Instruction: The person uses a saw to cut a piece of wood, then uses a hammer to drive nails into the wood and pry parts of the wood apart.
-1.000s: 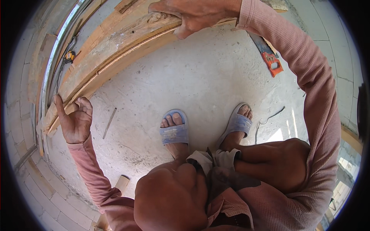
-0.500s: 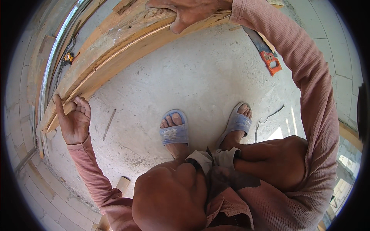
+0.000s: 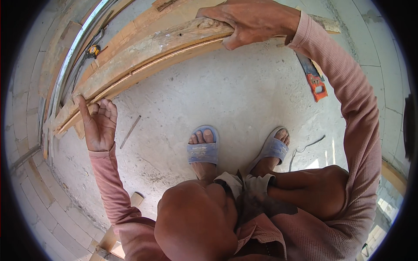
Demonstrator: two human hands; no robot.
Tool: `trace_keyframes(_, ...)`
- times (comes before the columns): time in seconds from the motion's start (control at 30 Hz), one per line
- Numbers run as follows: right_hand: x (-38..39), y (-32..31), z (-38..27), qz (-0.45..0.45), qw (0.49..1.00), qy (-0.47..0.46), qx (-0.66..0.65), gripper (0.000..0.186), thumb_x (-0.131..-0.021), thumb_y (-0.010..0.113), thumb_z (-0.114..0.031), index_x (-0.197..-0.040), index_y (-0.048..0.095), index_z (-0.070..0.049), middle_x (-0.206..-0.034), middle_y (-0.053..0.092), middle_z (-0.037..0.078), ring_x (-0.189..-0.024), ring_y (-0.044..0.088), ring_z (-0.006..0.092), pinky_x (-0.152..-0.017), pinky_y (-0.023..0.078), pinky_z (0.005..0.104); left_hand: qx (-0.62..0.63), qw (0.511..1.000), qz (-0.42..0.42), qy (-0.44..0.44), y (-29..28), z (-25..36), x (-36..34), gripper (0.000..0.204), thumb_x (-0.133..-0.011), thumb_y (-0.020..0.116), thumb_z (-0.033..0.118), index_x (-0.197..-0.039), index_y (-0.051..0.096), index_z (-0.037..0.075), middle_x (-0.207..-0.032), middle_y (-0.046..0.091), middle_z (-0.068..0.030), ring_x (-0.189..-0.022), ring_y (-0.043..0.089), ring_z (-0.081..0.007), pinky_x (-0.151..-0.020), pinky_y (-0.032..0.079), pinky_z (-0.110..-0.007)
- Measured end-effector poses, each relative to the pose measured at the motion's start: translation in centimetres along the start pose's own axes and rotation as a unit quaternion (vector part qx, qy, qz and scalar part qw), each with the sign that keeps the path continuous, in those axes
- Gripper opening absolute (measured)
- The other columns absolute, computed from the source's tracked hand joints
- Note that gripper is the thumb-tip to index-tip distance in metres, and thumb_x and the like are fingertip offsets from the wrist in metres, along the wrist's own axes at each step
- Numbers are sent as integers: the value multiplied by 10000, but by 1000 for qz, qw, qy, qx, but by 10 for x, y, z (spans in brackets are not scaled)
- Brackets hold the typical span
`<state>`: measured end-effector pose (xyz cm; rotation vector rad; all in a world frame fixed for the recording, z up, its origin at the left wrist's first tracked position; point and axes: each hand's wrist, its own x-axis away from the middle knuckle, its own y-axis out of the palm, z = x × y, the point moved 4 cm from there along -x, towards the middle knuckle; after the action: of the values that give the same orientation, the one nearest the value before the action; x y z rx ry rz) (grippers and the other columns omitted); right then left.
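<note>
A long wooden plank (image 3: pixel 176 37) with a weathered top and a narrow groove or joint along its near side crosses the upper left, slanting down to the left. My right hand (image 3: pixel 250 24) grips it near its upper right part, fingers over the top and thumb at the near edge. My left hand (image 3: pixel 99 124) is at the lower left end, palm up, thumb at the upper face and curled fingertips against the near edge. A handsaw (image 3: pixel 317 82) with an orange handle lies on the concrete floor (image 3: pixel 222 87) beyond my right arm.
A tape measure (image 3: pixel 92 51), more boards (image 3: pixel 67 39) and a metal strip (image 3: pixel 89 24) lie beside the pale block wall (image 3: pixel 24 87). A thin rod (image 3: pixel 130 130), a dark cord (image 3: pixel 309 143) and short wood pieces (image 3: pixel 136 200) are on the floor. My sandalled feet are at the middle.
Over the last half second the view has shifted, so plank, hands and floor objects appear further right. Both hands stay on the plank, their grip much the same.
</note>
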<state>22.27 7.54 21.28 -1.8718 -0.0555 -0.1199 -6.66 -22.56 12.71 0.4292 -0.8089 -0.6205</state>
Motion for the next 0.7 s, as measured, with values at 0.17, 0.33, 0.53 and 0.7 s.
trace_keyframes(0.17,11,11,3,-22,996,89,-14,716,-780,818,-427,-1339,568,-56,-1038,704,192,-982,705,318,-869,559,418,-69,997,-11,40,-5,-6,1,524,-924,734,489,-1085,586,13,-964,688,-94,-948,709,-207,-889,625,-354)
trace_keyframes(0.33,8,8,-11,-101,981,117,-117,937,-787,764,-646,-1461,491,-54,-1257,666,225,-1160,658,359,-1022,514,482,-94,994,5,51,-4,-17,8,647,-926,692,566,-1199,540,0,-1050,674,-119,-1048,703,-233,-872,640,-352)
trace_keyframes(0.53,45,42,-41,-160,966,107,-173,776,-949,661,-523,-1550,416,-99,-1161,588,151,-1054,616,323,-926,502,439,-98,989,76,79,-26,-55,64,775,-940,627,631,-1439,408,79,-1387,518,-196,-1196,641,-366,-950,608,-454)
trace_keyframes(0.7,91,110,-73,-114,968,98,-199,722,-951,679,-381,-1538,403,-65,-1191,515,158,-1204,512,333,-1038,435,444,-22,992,123,38,-67,-117,92,826,-938,602,656,-1503,355,108,-1491,440,-214,-1278,578,-402,-1015,558,-535)
